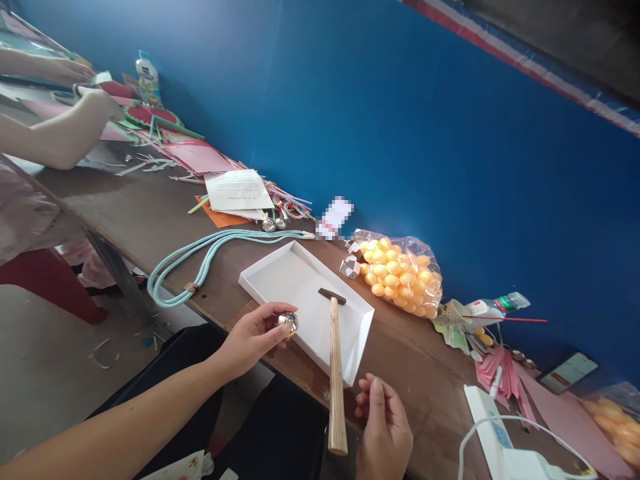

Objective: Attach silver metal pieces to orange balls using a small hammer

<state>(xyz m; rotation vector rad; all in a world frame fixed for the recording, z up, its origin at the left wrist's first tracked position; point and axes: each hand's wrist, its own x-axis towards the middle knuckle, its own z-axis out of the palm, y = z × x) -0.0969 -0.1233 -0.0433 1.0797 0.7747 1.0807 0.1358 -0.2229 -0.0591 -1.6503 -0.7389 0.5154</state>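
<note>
My left hand (250,337) is closed on a shiny silver ball (289,324), pinched between thumb and fingers over the near edge of a shallow white box lid (265,270). A hammer (336,373) with a pale wooden handle lies across the lid. Its dark head rests inside, and the handle end sticks out past the table's front edge. Just right of that handle, apart from it, is my right hand (384,430), fingers curled in and thumb up. Nothing shows in it.
Pale blue cords (200,257) lie looped left of the lid. Behind it stands a clear bag of orange balls (400,277). Papers (239,190) and two silver balls (274,224) lie along the wall. A power strip (487,420) is at right. Another person's arms (65,133) reach in at far left.
</note>
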